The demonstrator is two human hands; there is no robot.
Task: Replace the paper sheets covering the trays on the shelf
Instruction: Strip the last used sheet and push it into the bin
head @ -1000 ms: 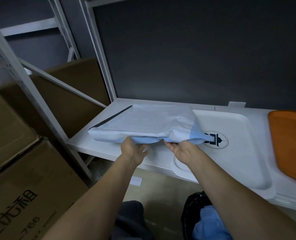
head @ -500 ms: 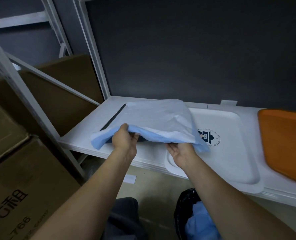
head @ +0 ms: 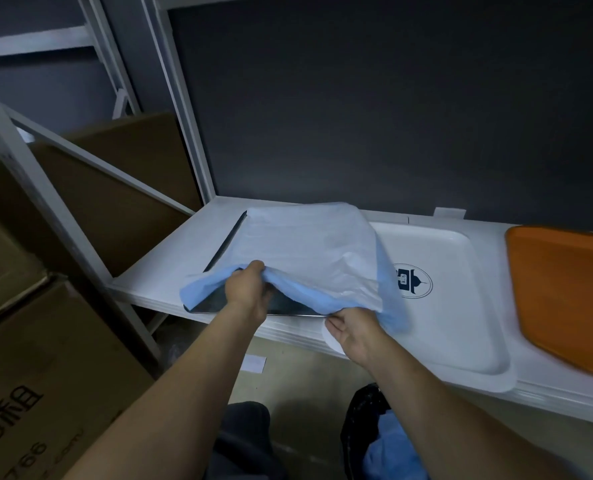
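Two hands: left hand (head: 250, 289) fists the paper sheet (head: 309, 244) at its near edge; right hand (head: 352, 336) pinches its 5 o'clock corner, for peeling.
Paper sheet: draped over dark tray (head: 212, 301), front lifted, at 9 o'clock of white tray (head: 461, 323) on shelf (head: 184, 251).

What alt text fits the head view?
Two bare hands hold the near edge of a pale blue-and-white paper sheet raised off a dark shiny metal tray on a white shelf; the left hand grips toward its left, the right hand its right corner. Beside it lie a bare white plastic tray with a dark logo and an orange tray.
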